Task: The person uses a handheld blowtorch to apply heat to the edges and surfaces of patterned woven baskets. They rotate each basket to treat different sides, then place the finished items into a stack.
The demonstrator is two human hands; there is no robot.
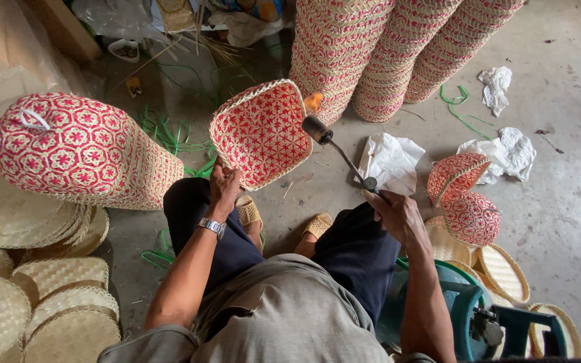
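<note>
My left hand (224, 185) grips the near rim of a red-and-cream woven basket (261, 132), tilted so its inside faces me. My right hand (394, 212) holds a gas torch (341, 154) by its handle. The dark nozzle points at the basket's right rim, and a small orange flame (313, 102) burns right at that edge. I am seated with dark trousers and sandals, knees apart, the basket held above the concrete floor between them.
Tall stacks of the same baskets (384, 47) lean at the top. A stack lies on its side at left (82, 151). Flat woven lids (42, 302) pile at lower left, more baskets and lids (469, 202) at right. Crumpled white paper (391, 158) and green strapping (169, 134) litter the floor.
</note>
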